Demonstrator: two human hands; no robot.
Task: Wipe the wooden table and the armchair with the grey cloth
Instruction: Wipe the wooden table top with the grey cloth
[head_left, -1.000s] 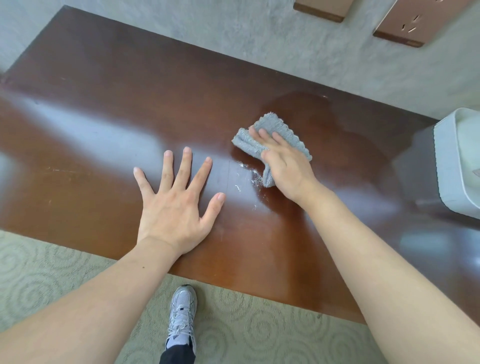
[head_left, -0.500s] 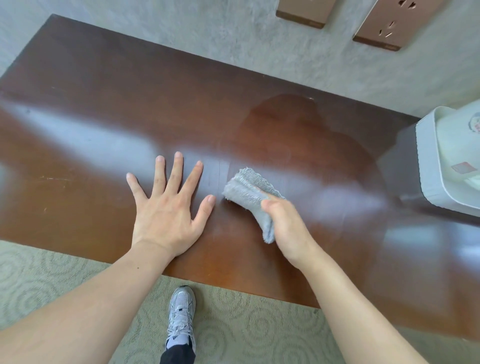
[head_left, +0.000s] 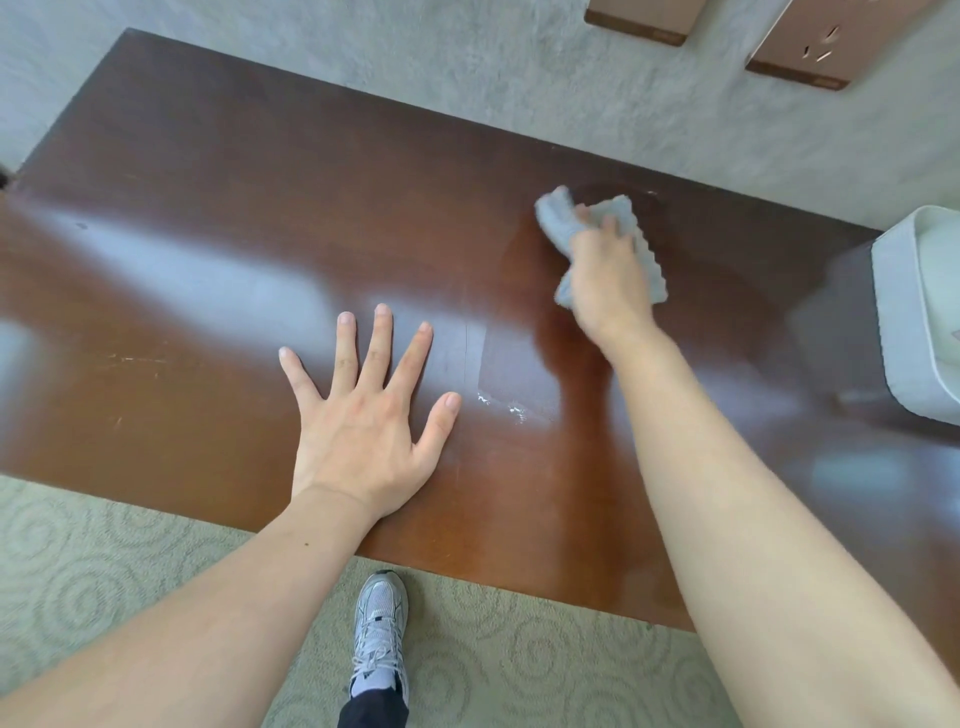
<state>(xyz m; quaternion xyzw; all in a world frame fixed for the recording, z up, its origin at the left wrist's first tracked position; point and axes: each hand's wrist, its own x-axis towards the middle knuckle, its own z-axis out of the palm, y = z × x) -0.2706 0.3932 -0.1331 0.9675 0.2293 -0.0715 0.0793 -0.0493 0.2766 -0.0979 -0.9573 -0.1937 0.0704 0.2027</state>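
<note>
The dark, glossy wooden table fills most of the head view. My right hand presses the crumpled grey cloth onto the tabletop near its far right part, fingers gripping it; the cloth and hand are motion-blurred. My left hand lies flat on the table near the front edge, fingers spread, holding nothing. A small white wet smear lies between the two hands. No armchair is in view.
A white container stands on the table at the right edge. Behind the table is a grey wall with two bronze socket plates. Patterned carpet and my shoe lie below the table's front edge.
My right hand has swept the cloth away from the front, beside my left thumb, to the far right part of the table. My left hand has stayed planted.
</note>
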